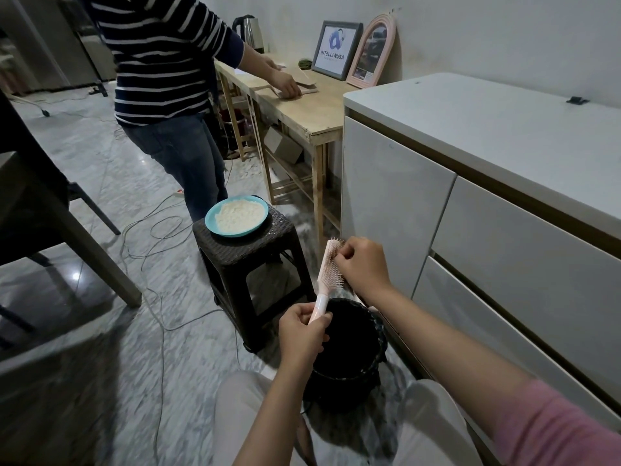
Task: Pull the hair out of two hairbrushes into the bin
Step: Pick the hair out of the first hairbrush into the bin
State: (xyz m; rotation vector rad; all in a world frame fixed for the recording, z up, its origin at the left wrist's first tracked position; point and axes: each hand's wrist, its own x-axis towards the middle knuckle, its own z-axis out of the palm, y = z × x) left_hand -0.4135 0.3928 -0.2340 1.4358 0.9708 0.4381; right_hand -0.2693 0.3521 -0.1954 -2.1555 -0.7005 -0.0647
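A home room: white cabinet (504, 183), wooden table (302, 105), kettle (250, 31), marble floor (100, 183).

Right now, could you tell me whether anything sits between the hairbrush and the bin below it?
Nothing visible does. The left hand holds the pink hairbrush by its handle directly above the open black bin, while the right hand picks at the bristles.

- Hairbrush (328, 269): pale pink, paddle type, pale bristles with some dark hair near the tip; held nearly upright, tilted, handle down, bristles facing right, just above the bin.
- Bin (349, 371): black, round, rim ridged, open-topped; standing on the floor beside a dark stool.
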